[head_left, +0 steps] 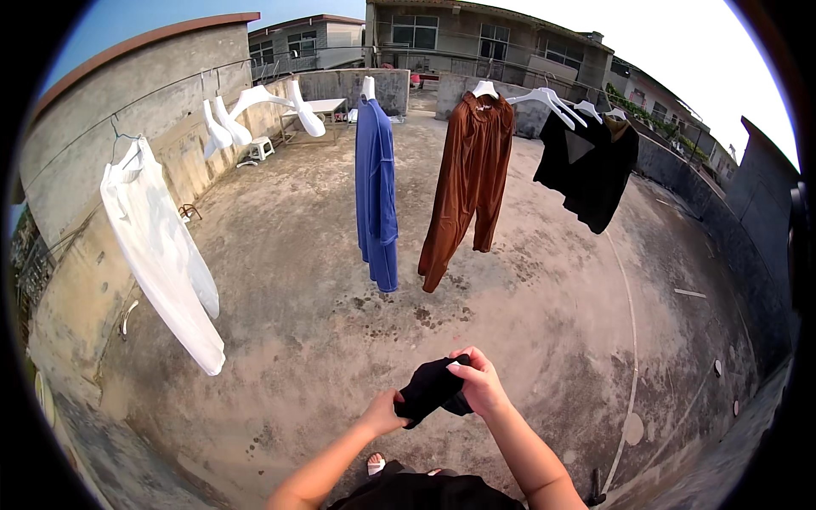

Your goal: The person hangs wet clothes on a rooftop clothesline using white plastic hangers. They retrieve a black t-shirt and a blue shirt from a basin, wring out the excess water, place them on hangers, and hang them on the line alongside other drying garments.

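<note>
A small, bunched piece of black cloth is stretched between my two hands, low in front of my body; its exact kind cannot be made out. My left hand grips its left end, fingers closed. At the upper right end, my right hand pinches the cloth between thumb and fingers. Beyond my hands, a blue long-sleeved top and a brown garment hang on white hangers from a line. To the left hangs a white long-sleeved garment; to the right hang black tops.
Bare white hangers hang at the left of the line, others near the black tops. A white stool and a table stand by the far wall. Low walls border the stained concrete floor.
</note>
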Tool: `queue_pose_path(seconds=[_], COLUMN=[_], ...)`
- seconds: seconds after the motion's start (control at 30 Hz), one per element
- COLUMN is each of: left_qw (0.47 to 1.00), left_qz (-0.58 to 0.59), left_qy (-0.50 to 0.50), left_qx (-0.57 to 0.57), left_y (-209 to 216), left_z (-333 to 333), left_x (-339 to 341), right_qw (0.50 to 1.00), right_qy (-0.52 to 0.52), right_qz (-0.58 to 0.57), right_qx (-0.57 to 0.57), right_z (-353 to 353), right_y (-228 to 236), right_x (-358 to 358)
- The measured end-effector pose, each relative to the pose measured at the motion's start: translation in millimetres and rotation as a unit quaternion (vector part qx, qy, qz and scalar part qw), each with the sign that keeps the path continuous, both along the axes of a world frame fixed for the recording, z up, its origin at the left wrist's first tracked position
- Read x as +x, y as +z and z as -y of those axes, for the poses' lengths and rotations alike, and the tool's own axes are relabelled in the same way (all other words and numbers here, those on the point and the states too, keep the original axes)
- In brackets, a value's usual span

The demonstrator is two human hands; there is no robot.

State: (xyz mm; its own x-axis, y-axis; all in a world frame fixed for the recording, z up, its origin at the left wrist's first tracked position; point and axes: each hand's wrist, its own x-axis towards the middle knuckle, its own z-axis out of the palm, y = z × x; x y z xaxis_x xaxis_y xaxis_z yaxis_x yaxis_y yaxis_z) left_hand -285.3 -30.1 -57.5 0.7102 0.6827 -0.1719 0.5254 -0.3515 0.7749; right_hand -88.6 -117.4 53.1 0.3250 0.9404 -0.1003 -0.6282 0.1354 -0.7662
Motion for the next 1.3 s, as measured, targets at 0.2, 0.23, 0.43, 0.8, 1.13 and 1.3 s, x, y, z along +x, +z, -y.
queue_pose_path(seconds=[0.2,0.23,0.43,0.8,1.13,1.3], left_qw=[0.955,0.964,0.935,0.912,0.964,0.928], left_qz=[0.291,0.256,0.3,0.166,0.121,0.202], left_qy=[0.062,0.054,0.19,0.198,0.172,0.305], left_qx=[-0.003,-0.04,-0.02,0.319,0.166,-0.066], left_y=[32.5,36.1,37.6,123.4,60.5,20.3], left_z=[-5.4,-16.7,-94.6,-153.5,-120.6,-159.6], left_x=[32.9,31.8,-10.0,-65.3,-92.8,-85.5], right_qw=[0.993,0.992,0.707,0.829,0.697,0.794], right_qy=[0.017,0.009,-0.271,-0.033,-0.084,-0.155], right_qz=[0.114,0.127,0.633,0.52,0.709,0.554], right_qx=[-0.017,-0.019,-0.163,-0.202,-0.067,-0.195], right_z=[-16.0,-17.8,-30.4,-63.7,-72.9,-85.8], right_y=[16.0,15.7,21.9,-25.3,-54.7,-77.5], right_x=[-13.9,-15.9,30.8,62.4,-8.9,29.8])
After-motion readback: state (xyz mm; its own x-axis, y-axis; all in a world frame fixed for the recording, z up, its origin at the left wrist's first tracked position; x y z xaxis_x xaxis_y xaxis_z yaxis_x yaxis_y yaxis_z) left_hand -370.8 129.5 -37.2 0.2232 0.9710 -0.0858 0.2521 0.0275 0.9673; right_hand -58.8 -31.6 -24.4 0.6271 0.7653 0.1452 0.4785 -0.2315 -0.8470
